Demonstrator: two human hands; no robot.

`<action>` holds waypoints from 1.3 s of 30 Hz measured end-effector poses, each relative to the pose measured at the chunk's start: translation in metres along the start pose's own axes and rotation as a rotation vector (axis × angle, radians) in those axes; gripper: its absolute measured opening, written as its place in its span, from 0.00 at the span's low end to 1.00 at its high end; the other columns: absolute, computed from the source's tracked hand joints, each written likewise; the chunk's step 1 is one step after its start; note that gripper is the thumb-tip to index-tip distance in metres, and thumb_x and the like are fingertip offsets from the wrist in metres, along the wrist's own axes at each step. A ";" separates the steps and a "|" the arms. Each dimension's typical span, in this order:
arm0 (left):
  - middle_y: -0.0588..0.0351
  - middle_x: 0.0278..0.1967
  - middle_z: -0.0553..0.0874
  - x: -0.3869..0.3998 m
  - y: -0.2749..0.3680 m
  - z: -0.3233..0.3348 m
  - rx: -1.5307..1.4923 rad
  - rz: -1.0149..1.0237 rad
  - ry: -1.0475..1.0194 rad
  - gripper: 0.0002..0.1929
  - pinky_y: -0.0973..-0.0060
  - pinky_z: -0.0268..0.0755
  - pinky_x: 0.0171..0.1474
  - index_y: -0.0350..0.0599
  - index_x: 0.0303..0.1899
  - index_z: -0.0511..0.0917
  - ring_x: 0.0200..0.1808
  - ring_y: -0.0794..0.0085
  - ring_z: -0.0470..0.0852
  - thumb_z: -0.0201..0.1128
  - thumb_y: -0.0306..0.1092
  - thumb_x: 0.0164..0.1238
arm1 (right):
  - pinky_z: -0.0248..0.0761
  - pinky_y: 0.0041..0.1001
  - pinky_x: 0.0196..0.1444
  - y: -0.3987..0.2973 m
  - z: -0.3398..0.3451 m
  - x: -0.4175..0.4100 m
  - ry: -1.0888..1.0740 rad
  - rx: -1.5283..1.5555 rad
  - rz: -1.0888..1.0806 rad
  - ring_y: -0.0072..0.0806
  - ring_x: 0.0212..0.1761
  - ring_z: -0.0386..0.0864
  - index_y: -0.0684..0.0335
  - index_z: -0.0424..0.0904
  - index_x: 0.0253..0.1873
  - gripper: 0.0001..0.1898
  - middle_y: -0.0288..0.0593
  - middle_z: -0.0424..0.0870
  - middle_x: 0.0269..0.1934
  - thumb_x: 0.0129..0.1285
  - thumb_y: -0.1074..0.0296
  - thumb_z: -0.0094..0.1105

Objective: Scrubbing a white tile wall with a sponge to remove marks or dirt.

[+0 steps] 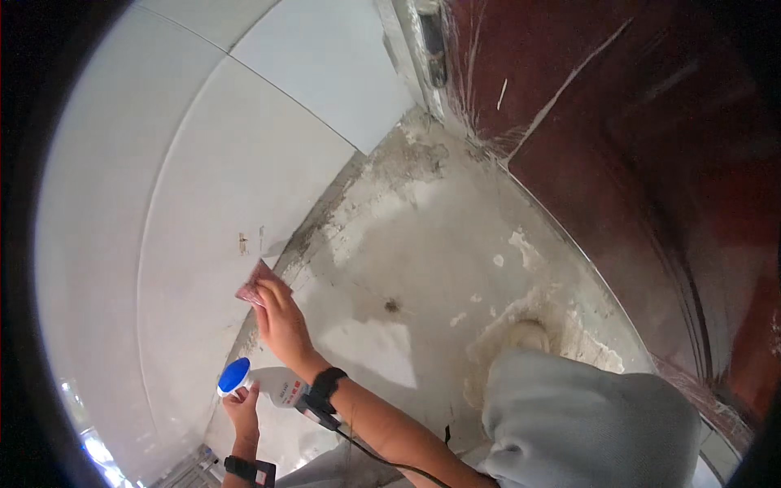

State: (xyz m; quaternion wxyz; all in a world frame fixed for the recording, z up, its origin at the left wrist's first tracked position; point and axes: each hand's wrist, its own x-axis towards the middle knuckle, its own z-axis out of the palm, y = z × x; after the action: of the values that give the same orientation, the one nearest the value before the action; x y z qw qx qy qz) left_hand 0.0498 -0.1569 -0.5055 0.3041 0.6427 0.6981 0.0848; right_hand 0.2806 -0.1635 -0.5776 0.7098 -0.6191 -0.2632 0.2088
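Note:
My right hand [282, 317] grips a reddish-brown folded cloth or pad [259, 283] beside the lower part of a white panel [201, 201]. Just above the pad, the panel bears small brown and grey marks [243, 244]. Below it, my left hand [243, 412] holds a whitish plastic bottle [274, 385] by its neck, under a blue cap [234, 375]. The bottle lies tilted on its side and bears red writing; my right forearm hides part of it. Each wrist wears a black strap with a small device.
A stained, pale floor [390, 244] lies between the white panel and a dark red panel [610, 183] on the right, partly covered with clear film. A black cable [390, 462] runs along my right forearm. A slatted grey item [189, 473] is at the lower left.

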 end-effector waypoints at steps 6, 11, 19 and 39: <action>0.70 0.26 0.73 -0.013 0.064 0.008 -0.201 0.191 0.057 0.09 0.88 0.60 0.30 0.44 0.33 0.76 0.27 0.88 0.66 0.71 0.26 0.54 | 0.69 0.39 0.46 -0.020 -0.040 0.038 0.315 0.046 0.028 0.50 0.43 0.74 0.70 0.69 0.49 0.11 0.55 0.73 0.44 0.65 0.71 0.54; 0.70 0.25 0.76 -0.016 0.172 0.046 -0.233 0.327 -0.024 0.08 0.85 0.61 0.28 0.41 0.33 0.80 0.25 0.86 0.69 0.72 0.30 0.54 | 0.67 0.37 0.51 -0.057 -0.124 0.084 0.687 -0.133 -0.045 0.41 0.48 0.73 0.68 0.70 0.50 0.11 0.51 0.74 0.47 0.66 0.71 0.53; 0.66 0.16 0.76 -0.027 0.315 0.200 -0.498 0.756 -0.279 0.17 0.78 0.66 0.24 0.39 0.23 0.79 0.21 0.86 0.68 0.72 0.45 0.52 | 0.67 0.34 0.55 -0.088 -0.228 0.092 1.103 -0.386 -0.329 0.36 0.50 0.75 0.71 0.70 0.55 0.16 0.50 0.77 0.50 0.68 0.67 0.56; 0.42 0.32 0.84 0.005 0.298 0.265 -0.426 1.167 -0.684 0.12 0.63 0.73 0.42 0.37 0.41 0.78 0.37 0.54 0.84 0.61 0.36 0.61 | 0.71 0.27 0.53 -0.072 -0.197 0.029 0.721 -0.342 -0.327 0.30 0.49 0.77 0.69 0.69 0.55 0.14 0.50 0.77 0.50 0.67 0.73 0.55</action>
State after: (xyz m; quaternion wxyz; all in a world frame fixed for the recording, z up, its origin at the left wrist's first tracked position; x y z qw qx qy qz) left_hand 0.4436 -0.1769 -0.5678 0.5304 0.8289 0.0734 0.1619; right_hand 0.4250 -0.3075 -0.5222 0.6674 -0.7113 -0.1235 -0.1827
